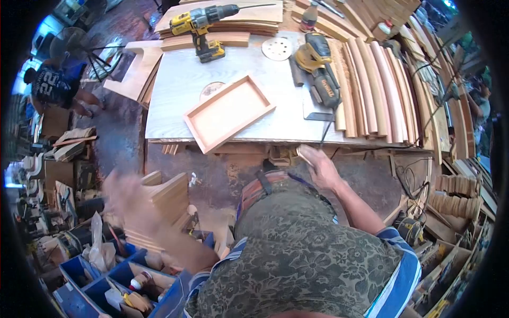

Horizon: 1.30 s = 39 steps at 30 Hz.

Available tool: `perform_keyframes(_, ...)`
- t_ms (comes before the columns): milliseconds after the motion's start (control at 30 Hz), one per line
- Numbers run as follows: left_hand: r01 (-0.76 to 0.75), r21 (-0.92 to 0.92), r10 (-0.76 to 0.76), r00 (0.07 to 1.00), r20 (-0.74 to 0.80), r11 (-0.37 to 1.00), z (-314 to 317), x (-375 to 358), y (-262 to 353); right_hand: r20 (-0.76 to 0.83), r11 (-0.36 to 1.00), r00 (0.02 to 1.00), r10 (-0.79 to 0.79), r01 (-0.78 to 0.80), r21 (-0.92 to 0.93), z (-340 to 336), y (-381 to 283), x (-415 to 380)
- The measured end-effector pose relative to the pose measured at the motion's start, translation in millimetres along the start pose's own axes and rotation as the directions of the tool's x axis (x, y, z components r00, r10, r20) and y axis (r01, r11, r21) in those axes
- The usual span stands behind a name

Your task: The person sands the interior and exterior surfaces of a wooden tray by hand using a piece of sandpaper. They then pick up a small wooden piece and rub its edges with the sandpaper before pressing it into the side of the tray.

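Note:
My right hand (321, 168) is closed on a small flat pale piece (304, 153) at the front edge of the workbench (169, 114); its kind is not clear. To the left, my left hand (126, 197) is smeared by motion, over stacked wooden boards (172, 199) and near a blue divided box (101, 289). A shallow rectangular wooden tray (229, 113) lies askew on the bench, one corner past the front edge. Behind it stands a yellow and black cordless drill (199, 32) with a long bit. A yellow and black sander (318, 69) rests at the right.
Curved wooden strips (371, 90) fill the bench's right side. A perforated sanding disc (277, 49) lies near the sander, whose cord hangs over the front edge. Boards (233, 18) are stacked at the back, beside a bottle (308, 18). Another person (53, 87) is at far left.

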<state>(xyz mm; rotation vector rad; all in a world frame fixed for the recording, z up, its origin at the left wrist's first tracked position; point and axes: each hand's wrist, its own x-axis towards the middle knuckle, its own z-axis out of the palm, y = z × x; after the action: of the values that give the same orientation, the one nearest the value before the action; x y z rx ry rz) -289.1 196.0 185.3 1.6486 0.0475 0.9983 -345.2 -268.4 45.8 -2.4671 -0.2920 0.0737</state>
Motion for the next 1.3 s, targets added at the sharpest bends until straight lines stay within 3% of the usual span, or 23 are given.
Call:
perform_keyframes(33, 0.214, 0.17, -0.234, 0.966, 0.108, 0.962, 19.0, -9.7, -46.0, -0.033, 0.999, 0.999, -0.041, 0.04, -0.022, 1.5, -0.3, 19.1)
perform_keyframes(67, 0.69, 0.127, -0.694, 0.72, -0.016, 0.713, 49.7, -19.0, -52.6, -0.023, 0.999, 0.998, -0.051, 0.051, -0.015, 0.8, -6.8, 35.9)
perform_keyframes(100, 0.606, 0.211, -0.63, 0.773, 0.071, 0.767, 44.3, -43.3, -131.9, -0.064, 0.998, 0.996, -0.056, 0.056, -0.015, -2.6, -15.8, 53.6)
perform_keyframes(133, 0.534, 0.401, -0.625, 0.769, 0.134, 0.744, 65.8, -52.7, -127.8, -0.107, 0.998, 0.993, -0.057, 0.056, -0.016, -3.0, -22.7, 68.5)
perform_keyframes(300, 0.475, 0.559, -0.675, 0.705, 0.22, 0.679, 112.1, -71.9, -155.7, -0.155, 0.972, 0.965, -0.212, 0.191, -0.139, 10.8, -36.3, 119.0)
perform_keyframes(367, 0.289, 0.712, -0.61, 0.755, 0.241, 0.64, 119.5, -76.9, -162.6, -0.159, 0.963, 0.962, -0.22, 0.188, -0.195, 18.1, -41.0, 127.0)
perform_keyframes(400, 0.287, 0.711, -0.608, 0.755, 0.245, 0.643, 120.6, -78.2, -165.6, -0.162, 0.963, 0.962, -0.218, 0.185, -0.197, 21.4, -42.0, 129.6)
perform_keyframes(533, 0.306, 0.661, -0.616, 0.727, 0.303, 0.685, 115.4, -71.9, -174.2, -0.175, 0.967, 0.975, -0.133, 0.089, -0.238, 35.2, -52.1, 138.7)
perform_keyframes(600, 0.449, 0.523, -0.656, 0.682, 0.322, 0.724, 111.9, -69.3, -182.7, -0.196, 0.968, 0.976, -0.098, 0.048, -0.246, 41.8, -63.3, 141.9)
perform_keyframes(633, 0.592, 0.319, -0.672, 0.653, 0.35, 0.741, 115.5, -61.4, -165.2, -0.169, 0.972, 0.984, -0.05, 0.009, -0.233, 44.1, -71.9, 144.4)
perform_keyframes(667, 0.582, 0.313, -0.661, 0.659, 0.36, 0.75, 116.2, -52.7, -153.3, -0.141, 0.975, 0.99, -0.006, -0.026, -0.221, 47.5, -80.5, 146.7)
perform_keyframes(733, 0.684, 0.128, -0.668, 0.627, 0.399, 0.718, 111.3, -35.1, -132.7, -0.162, 0.976, 0.986, -0.026, -0.01, -0.219, 57.8, -97.1, 146.1)
perform_keyframes(800, 0.667, 0.114, -0.648, 0.646, 0.403, 0.736, 110.6, -13.9, -113.2, -0.209, 0.98, 0.977, -0.052, 0.009, -0.199, 71.3, -108.1, 153.1)
perform_keyframes(833, 0.577, 0.214, -0.608, 0.678, 0.413, 0.788, 110.5, 0.7, -100.4, -0.257, 0.986, 0.962, -0.094, 0.053, -0.16, 79.4, -110.2, 155.0)
perform_keyframes(900, 0.465, 0.107, -0.45, 0.734, 0.509, 0.879, 113.6, 18.3, -92.0, -0.281, 0.996, 0.958, -0.059, 0.038, -0.079, 79.9, -131.6, 156.0)
perform_keyframes(967, 0.293, 0.102, -0.274, 0.638, 0.72, 0.951, 117.0, 36.4, -93.8, -0.34, 1.0, 0.941, 0.006, -0.007, 0.0, 90.0, -135.5, 151.5)
perform_keyframes(1000, 0.277, 0.092, -0.259, 0.659, 0.707, 0.956, 122.2, 45.2, -82.0, -0.348, 1.0, 0.937, -0.021, 0.02, -0.006, 90.6, -135.0, 149.6)
perform_keyframes(1067, 0.106, 0.178, -0.207, 0.505, 0.838, 0.978, 138.3, 60.1, -49.1, -0.373, 0.998, 0.927, 0.031, -0.012, 0.054, 86.2, -134.8, 145.3)
perform_keyframes(1100, 0.096, 0.169, -0.195, 0.51, 0.838, 0.981, 149.1, 56.7, -46.4, -0.385, 0.997, 0.922, 0.039, -0.012, 0.072, 85.5, -134.0, 142.1)
perform_keyframes(1167, -0.005, -0.014, 0.015, 0.53, 0.848, 1.0, 169.3, 43.7, -39.7, -0.413, 0.995, 0.909, 0.053, -0.011, 0.103, 93.3, -124.5, 132.9)
perform_keyframes(1300, 0.113, -0.058, 0.003, 0.439, 0.899, 0.992, 184.8, 34.5, 0.9, -0.415, 0.968, 0.901, 0.124, -0.018, 0.25, 89.1, -125.2, 123.9)
